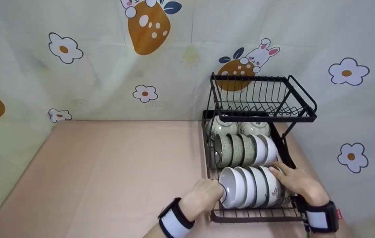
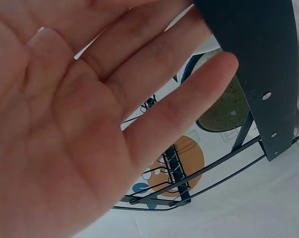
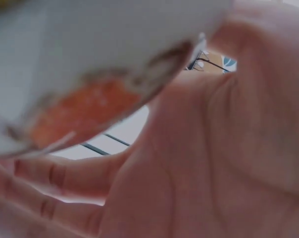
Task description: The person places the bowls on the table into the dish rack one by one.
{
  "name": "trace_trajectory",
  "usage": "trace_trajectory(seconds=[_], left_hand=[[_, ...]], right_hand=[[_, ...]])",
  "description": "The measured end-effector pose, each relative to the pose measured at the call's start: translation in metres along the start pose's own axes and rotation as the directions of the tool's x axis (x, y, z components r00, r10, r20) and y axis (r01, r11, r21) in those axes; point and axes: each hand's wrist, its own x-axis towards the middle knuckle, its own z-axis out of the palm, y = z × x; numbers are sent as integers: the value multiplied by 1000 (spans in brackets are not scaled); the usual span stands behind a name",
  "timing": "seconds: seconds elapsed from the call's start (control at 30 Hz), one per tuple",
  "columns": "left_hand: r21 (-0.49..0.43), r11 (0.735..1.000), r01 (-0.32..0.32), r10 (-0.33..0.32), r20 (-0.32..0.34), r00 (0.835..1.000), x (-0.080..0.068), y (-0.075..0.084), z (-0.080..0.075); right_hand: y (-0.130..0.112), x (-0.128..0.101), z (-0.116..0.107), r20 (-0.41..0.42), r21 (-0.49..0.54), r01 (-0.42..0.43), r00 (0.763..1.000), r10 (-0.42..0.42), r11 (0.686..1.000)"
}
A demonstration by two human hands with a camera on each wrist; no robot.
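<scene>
Several bowls stand on edge in the front row of a black dish rack (image 1: 256, 218). Beside the white bowl (image 1: 232, 195) at the row's left end is my left hand (image 1: 202, 196); its fingertips are hidden in the head view. Its fingers extend past a dark metal strip (image 2: 258, 64) in the left wrist view. At the row's right end my right hand (image 1: 301, 181) holds a bowl, thumb at the rim and fingers along the outside. That bowl (image 3: 45, 59), white with an orange print, looks blurred and close in the right wrist view.
Behind the front row stand three speckled green bowls (image 1: 236, 150) and two white ones (image 1: 268, 152). Two patterned bowls (image 1: 223, 127) sit farther back, under the rack's upper tier (image 1: 260, 99). A pinkish tabletop (image 1: 114, 175) stretches left; a printed curtain (image 1: 101, 76) hangs behind.
</scene>
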Motion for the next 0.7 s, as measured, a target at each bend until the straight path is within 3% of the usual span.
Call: trace_trajectory(seconds=[0.47,0.7], left_hand=[[21,1000,5,-5,-2,1000,1,0,1],[0,1000,-1,1,-2,1000,0,1,0]], right_hand=[[-4,0,-1,-7,10,-4,1000,4,1000],[-6,0,-1,-82,25,44,996,-41,999]])
